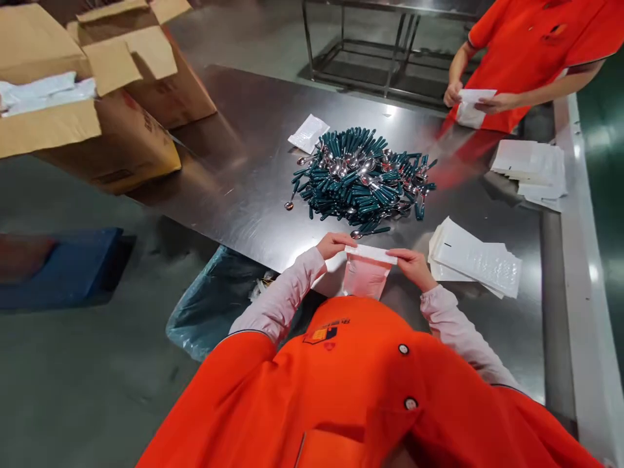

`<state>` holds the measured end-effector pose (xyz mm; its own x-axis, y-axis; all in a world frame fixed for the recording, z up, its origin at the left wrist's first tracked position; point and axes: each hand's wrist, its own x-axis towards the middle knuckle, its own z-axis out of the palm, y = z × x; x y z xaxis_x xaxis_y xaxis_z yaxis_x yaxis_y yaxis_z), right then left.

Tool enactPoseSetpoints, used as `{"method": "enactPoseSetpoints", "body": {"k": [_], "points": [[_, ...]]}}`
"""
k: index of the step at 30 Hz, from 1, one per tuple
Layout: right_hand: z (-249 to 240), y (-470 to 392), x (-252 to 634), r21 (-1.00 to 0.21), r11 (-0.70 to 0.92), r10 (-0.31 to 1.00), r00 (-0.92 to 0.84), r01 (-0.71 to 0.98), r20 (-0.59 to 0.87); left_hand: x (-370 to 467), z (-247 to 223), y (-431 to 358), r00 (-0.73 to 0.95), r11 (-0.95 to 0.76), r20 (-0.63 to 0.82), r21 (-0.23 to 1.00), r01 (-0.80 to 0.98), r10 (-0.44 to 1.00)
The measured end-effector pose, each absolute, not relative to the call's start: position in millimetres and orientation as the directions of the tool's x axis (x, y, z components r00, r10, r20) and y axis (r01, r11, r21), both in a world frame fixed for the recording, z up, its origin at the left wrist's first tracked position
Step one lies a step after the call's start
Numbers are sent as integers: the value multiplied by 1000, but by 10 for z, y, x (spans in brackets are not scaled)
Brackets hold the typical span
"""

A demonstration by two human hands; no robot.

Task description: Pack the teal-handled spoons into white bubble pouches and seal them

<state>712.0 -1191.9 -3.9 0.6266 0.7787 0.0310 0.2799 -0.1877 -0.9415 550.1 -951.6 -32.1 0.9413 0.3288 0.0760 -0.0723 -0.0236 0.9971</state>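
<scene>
My left hand [336,244] pinches the left top corner of a white padded envelope [366,273], and my right hand [412,265] grips its right top corner. The envelope hangs at the table's front edge, close to my body, with its top strip stretched between both hands. Just beyond it lies a large pile of spoons with dark green handles [355,179]. One loose spoon [357,234] rests near my left fingertips. To the right of my right hand is a stack of white padded envelopes [475,257].
Across the metal table [244,188], a person [546,58] holds a white envelope. Another envelope stack [531,162] sits at the right; a single packet [309,133] lies behind the spoons. Open cardboard boxes [131,146] stand at left, and a lined bin [209,305] below.
</scene>
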Motion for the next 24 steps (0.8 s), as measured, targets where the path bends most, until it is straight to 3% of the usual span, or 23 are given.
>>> {"method": "enactPoseSetpoints", "body": {"k": [3, 6, 10, 14, 17, 20, 24], "points": [[-40, -11899, 7175, -941, -179, 810, 586, 287, 25, 5516, -321, -9505, 957, -177, 165, 976, -124, 239], [-91, -11837, 7148, -954, -212, 767, 641, 210, -29, 5535, -380, -9591, 919, -225, 186, 968, -111, 348], [-181, -11742, 7045, -984, -173, 687, 721, 44, -88, 5568, -495, -9750, 876, 84, 20, 994, -69, 482], [-236, -11696, 6930, -972, -185, 759, 607, -147, -236, 5652, -635, -9984, 869, 445, -190, 895, -38, 456], [-266, -11611, 6835, -963, -210, 740, 616, -169, -270, 5696, -733, -10213, 811, 555, -306, 832, -27, 498], [-253, -11417, 6699, -955, -157, 656, 696, -252, -292, 5676, -734, -10276, 739, 479, -347, 877, 37, 578], [-123, -11109, 6497, -927, -32, 674, 677, -374, -296, 5554, -572, -9777, 622, 236, -333, 943, 236, 708]]}}
